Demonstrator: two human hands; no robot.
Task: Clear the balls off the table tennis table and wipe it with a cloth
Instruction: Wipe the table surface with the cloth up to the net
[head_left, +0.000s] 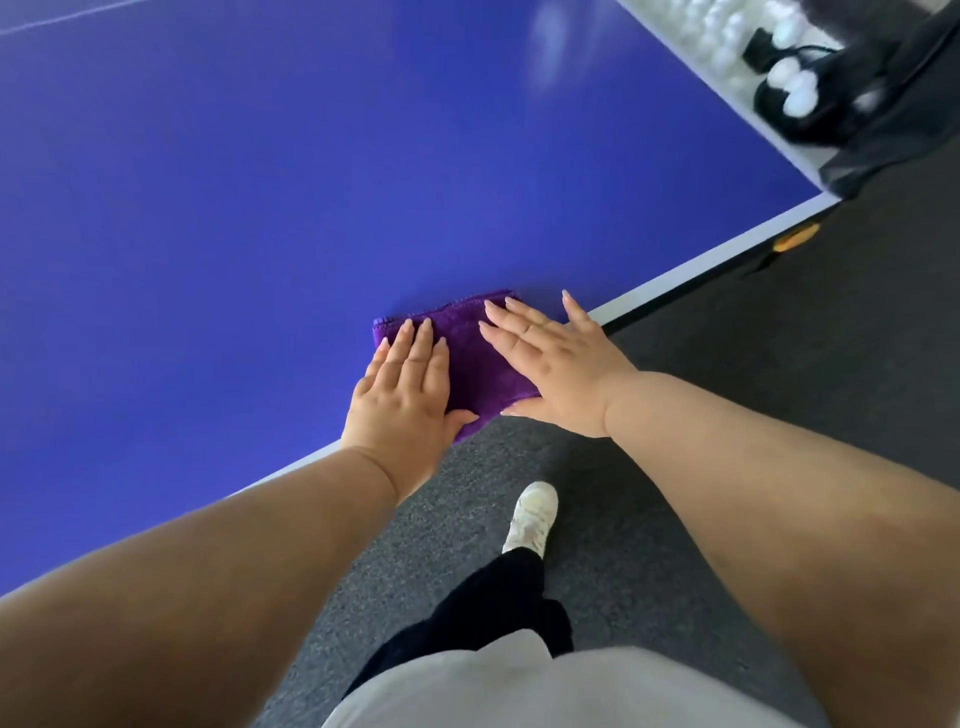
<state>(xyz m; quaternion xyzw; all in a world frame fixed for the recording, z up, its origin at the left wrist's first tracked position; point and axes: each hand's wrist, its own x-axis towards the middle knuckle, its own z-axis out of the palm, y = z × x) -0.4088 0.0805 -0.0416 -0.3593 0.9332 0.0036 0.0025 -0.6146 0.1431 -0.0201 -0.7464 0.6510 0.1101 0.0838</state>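
Note:
A folded purple cloth (470, 358) lies on the blue table tennis table (260, 208), right at its white near edge. My left hand (402, 400) presses flat on the cloth's left side with straight fingers. My right hand (550, 364) presses flat on its right side, fingers spread, the little finger reaching onto the table. Several white balls (789, 85) sit in a black net bag (852, 104) beyond the table's far right side. I see no balls on the table surface.
Dark grey carpet (727, 338) covers the floor along the table's near edge. My foot in a white shoe (532, 514) stands beside the table. An orange fitting (795, 239) shows under the table's right corner. A white line (62, 15) crosses the table at top left.

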